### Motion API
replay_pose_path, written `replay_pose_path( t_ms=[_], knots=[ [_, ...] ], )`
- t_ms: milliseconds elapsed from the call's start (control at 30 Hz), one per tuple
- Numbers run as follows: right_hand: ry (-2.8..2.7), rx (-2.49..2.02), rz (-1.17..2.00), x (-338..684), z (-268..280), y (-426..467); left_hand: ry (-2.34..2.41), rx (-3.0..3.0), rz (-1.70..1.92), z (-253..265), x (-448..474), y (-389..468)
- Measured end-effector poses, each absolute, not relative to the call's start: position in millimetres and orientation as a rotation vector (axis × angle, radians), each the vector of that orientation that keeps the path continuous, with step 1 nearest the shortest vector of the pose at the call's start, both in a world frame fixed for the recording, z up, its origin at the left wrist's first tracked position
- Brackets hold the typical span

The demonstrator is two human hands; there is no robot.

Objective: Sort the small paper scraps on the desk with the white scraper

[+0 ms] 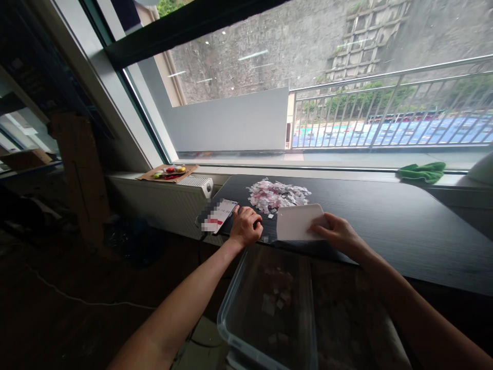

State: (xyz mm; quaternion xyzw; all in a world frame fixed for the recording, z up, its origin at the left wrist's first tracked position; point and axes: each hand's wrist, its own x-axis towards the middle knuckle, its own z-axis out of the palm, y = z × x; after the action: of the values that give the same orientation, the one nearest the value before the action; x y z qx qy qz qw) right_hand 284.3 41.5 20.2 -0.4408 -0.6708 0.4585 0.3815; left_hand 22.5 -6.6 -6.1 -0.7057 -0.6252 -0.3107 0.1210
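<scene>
My right hand [339, 231] grips the right edge of a flat white card [296, 222] with rounded corners and a small hole near one corner. The card is tilted up over the front of a dark tabletop, just before a heap of small pale pink and white paper scraps [275, 194]. To its left, my left hand [247, 226] is closed with curled fingers; whether anything is in them is hidden. A phone [221, 217], partly blurred out, lies beside that hand at the table's left end. Below the front edge stands a clear plastic bin [227, 314] with some scraps inside.
The dark table [385, 216] runs along a large window. A green cloth [421, 172] lies on the sill at right. Left of the table, cardboard with small colourful items [169, 172] rests above a white radiator [162, 200]. A pale cable [96, 302] crosses the dark floor.
</scene>
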Motion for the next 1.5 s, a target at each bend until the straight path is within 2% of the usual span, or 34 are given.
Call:
replay_pose_path(
  t_ms=[367, 633, 767, 933, 1500],
  knots=[
    [-1.707, -1.137, 1.090, 287.9, 21.9, 33.4, -1.802, -2.069, -0.926, -6.5, 22.9, -6.8],
    [-1.755, -1.073, 1.153, 288.2, 18.7, 32.4, -1.795, -2.085, -0.961, -3.1, 19.9, -5.9],
    [-1.635, -1.149, 1.098, 291.8, 18.5, 40.0, -1.665, -2.139, -1.037, 7.5, 25.5, -26.8],
    [-1.601, -1.175, 1.037, 287.3, 11.5, 41.8, -1.445, -2.409, -0.913, 4.9, 43.2, -58.0],
    [-1.609, -1.125, 1.043, 283.9, 11.4, 36.6, -1.608, -2.356, -0.877, 2.1, 49.6, -69.6]
  ],
)
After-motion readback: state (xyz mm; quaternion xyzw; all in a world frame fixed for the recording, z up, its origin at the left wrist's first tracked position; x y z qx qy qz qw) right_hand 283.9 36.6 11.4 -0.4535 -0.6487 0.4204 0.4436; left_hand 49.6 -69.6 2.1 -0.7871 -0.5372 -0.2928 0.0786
